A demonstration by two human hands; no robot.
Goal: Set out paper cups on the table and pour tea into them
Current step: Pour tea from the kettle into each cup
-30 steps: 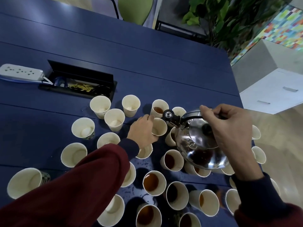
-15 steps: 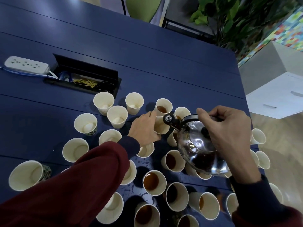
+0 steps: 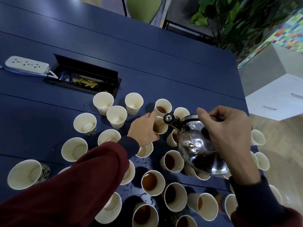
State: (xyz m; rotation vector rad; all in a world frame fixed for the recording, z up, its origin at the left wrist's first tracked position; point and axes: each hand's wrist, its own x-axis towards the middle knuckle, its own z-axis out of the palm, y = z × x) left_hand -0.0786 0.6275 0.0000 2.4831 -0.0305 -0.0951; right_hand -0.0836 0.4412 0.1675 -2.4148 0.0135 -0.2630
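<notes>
Many paper cups stand on the dark blue table (image 3: 164, 54). My left hand (image 3: 144, 130) grips one paper cup (image 3: 161, 127) near the middle of the group, tilted toward the kettle. My right hand (image 3: 227, 133) grips the black handle of a shiny steel kettle (image 3: 196, 149), tipped forward so its spout cap (image 3: 168, 118) hangs over that cup. Brown tea shows in the held cup. A cup with tea (image 3: 162, 107) stands just behind it. Several cups in front hold tea, such as one cup (image 3: 152, 182). The cups on the left, like this one (image 3: 74, 149), hold no tea.
An open black cable box (image 3: 85, 76) is set into the table at the left, with a white power strip (image 3: 26, 64) beside it. Water drops lie on the table among the front cups. A green chair (image 3: 144, 9), a plant and a white cabinet (image 3: 278, 97) stand beyond the table.
The kettle has tipped slightly further toward the cup in my left hand, and tea now shows in that cup. Both hands stay in nearly the same place.
</notes>
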